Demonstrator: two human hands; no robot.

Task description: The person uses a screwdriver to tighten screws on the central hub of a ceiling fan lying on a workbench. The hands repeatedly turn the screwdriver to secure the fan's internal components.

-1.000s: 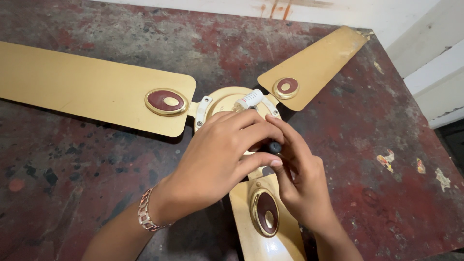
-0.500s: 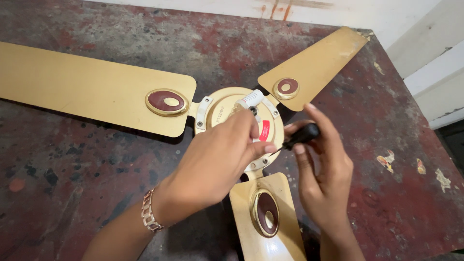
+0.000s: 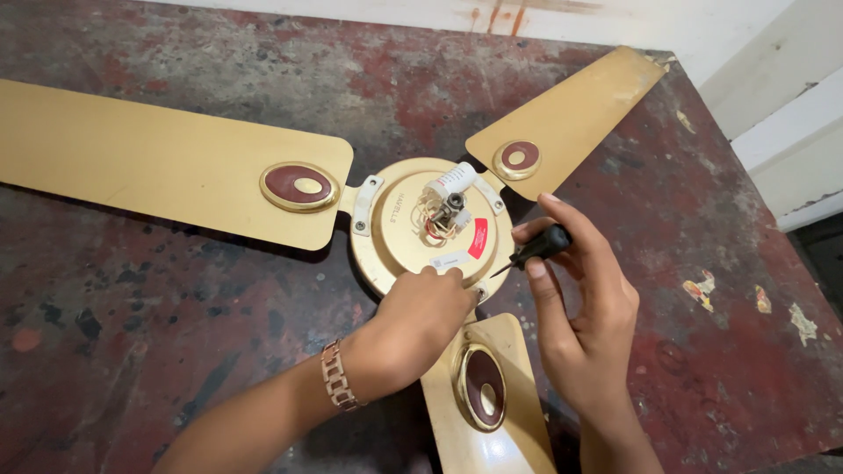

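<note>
We have a gold ceiling fan (image 3: 421,233) lying on a worn red and black table (image 3: 176,351), its motor housing at the centre of the frame and three blades reaching to the upper left, upper right and lower centre. Our left hand (image 3: 421,320) rests curled on the lower rim of the housing, fingertips pressing the metal near a white label, holding nothing but steadying the hub. Our right hand (image 3: 580,307), right of centre, pinches a small black-handled screwdriver (image 3: 536,248) between thumb and fingers, its tip angled down-left toward a screw at the blade bracket beside our left fingertips. The tip could skid off the screw head and jab those fingers, or scratch the housing, if the hub turns under pressure.
</note>
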